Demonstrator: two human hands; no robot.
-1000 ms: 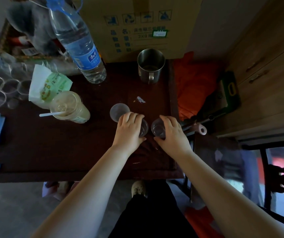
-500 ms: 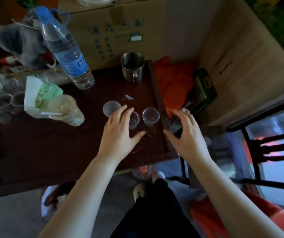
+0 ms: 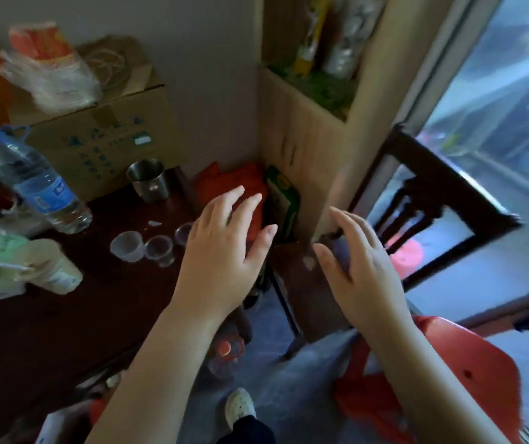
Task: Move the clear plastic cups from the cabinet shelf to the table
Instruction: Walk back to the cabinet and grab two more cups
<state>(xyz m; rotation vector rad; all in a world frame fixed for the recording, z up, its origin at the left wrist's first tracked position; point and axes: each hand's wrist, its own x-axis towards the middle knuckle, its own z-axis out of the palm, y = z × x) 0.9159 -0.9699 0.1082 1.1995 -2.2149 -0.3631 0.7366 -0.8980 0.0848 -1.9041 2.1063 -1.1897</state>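
Three clear plastic cups stand in a row on the dark wooden table (image 3: 64,315): a frosted one (image 3: 127,246), a middle one (image 3: 160,250) and a third (image 3: 183,233) partly hidden behind my left hand. My left hand (image 3: 224,248) hovers open just right of the cups, past the table's right edge. My right hand (image 3: 357,267) is open too, raised in front of the light wooden cabinet (image 3: 308,149). The cabinet's open shelf (image 3: 327,88) at the top holds blurred items, including a stack that looks like clear cups (image 3: 349,36).
On the table are a water bottle (image 3: 37,184), a steel mug (image 3: 148,181), a tipped drink cup (image 3: 51,270) and a cardboard box (image 3: 96,133). A dark wooden chair (image 3: 429,203) stands right of the cabinet. A red stool (image 3: 448,379) is beside my right forearm.
Both hands let go of the cups on the table, opened and lifted away to the right. The view swung up and right toward the cabinet.
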